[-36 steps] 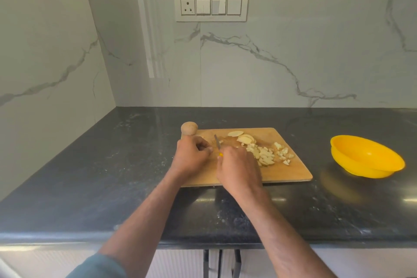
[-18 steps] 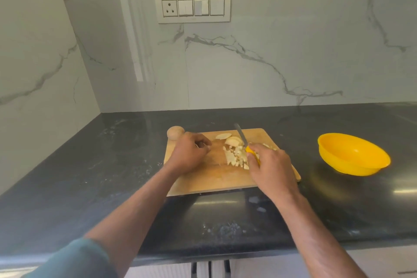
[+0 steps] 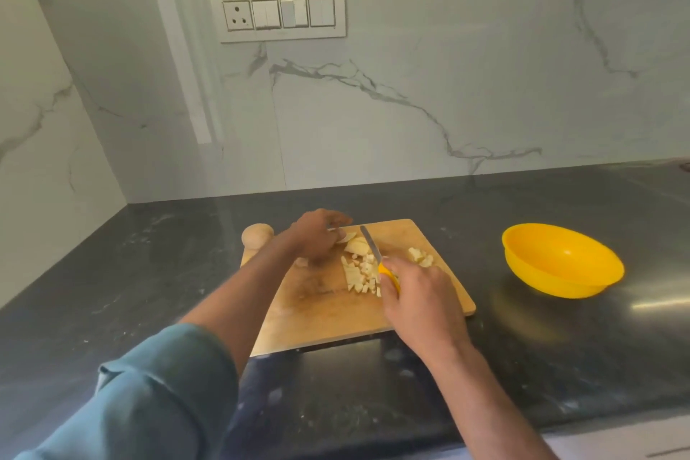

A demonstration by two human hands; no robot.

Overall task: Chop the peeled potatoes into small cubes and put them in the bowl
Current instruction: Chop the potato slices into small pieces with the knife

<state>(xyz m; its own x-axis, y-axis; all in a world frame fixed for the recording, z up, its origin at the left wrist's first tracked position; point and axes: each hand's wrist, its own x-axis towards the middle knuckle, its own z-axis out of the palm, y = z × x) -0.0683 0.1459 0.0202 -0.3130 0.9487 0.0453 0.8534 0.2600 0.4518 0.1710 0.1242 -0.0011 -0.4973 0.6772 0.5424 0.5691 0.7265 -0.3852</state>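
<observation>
A wooden cutting board [image 3: 317, 314] lies on the dark counter. A pile of small potato cubes [image 3: 359, 273] sits at its middle, with a smaller heap [image 3: 422, 257] to the right. Uncut potato slices [image 3: 354, 245] lie at the board's far side. My left hand [image 3: 315, 235] reaches over them, fingers stretched out and touching a slice. My right hand [image 3: 418, 299] grips a knife by its yellow handle [image 3: 388, 274]; the blade [image 3: 370, 243] points away from me, beside the slices. An empty yellow bowl [image 3: 560, 263] stands right of the board.
A whole peeled potato [image 3: 257, 234] rests at the board's far left corner. The marble wall with a switch panel [image 3: 278, 13] rises behind the counter, and a side wall closes the left. The counter's front edge runs just below my forearms.
My left hand has left the board's near-left part and reached forward to the slices at the far side. My right hand with the knife moved right, then settled beside the cube pile.
</observation>
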